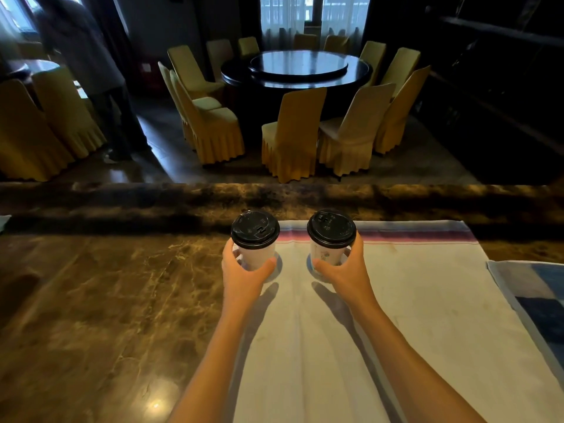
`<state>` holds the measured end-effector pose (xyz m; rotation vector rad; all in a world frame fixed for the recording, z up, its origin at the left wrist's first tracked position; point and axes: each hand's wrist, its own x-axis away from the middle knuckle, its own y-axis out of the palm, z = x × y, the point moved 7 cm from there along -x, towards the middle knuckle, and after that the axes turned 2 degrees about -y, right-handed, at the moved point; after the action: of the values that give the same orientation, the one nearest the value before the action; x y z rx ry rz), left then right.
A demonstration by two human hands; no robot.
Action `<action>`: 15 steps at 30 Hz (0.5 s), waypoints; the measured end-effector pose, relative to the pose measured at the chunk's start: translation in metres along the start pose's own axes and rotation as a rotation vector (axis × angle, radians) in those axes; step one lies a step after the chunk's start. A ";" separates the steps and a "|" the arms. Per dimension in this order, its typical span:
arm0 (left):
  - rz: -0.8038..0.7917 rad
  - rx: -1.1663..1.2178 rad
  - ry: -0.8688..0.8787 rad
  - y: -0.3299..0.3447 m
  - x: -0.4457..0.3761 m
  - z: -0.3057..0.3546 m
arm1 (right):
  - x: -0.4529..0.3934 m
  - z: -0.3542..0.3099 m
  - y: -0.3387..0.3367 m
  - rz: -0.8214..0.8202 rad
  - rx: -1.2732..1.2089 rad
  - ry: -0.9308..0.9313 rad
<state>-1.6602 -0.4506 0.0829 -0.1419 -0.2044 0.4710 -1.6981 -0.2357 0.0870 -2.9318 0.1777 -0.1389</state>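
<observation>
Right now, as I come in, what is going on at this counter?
A person stands at a brown marble counter and holds two white paper cups with black plastic lids. The left hand grips the left cup, and the right hand grips the right cup. Both cups are upright over a white cloth with a striped far edge; I cannot tell whether they rest on it or are slightly lifted. Beyond the counter is a dark round table with yellow covered chairs.
</observation>
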 end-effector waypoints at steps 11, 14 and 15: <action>0.092 -0.767 0.370 -0.002 0.075 -0.016 | 0.046 0.030 -0.041 0.152 0.375 0.082; 0.010 -0.769 0.454 0.020 0.088 -0.005 | 0.058 0.034 -0.061 0.144 0.716 0.016; -0.034 -0.790 0.525 0.032 0.091 -0.001 | 0.064 0.036 -0.070 0.138 0.797 -0.008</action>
<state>-1.5948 -0.3805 0.0907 -1.0205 0.1350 0.2839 -1.6237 -0.1694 0.0717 -2.1198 0.2519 -0.1359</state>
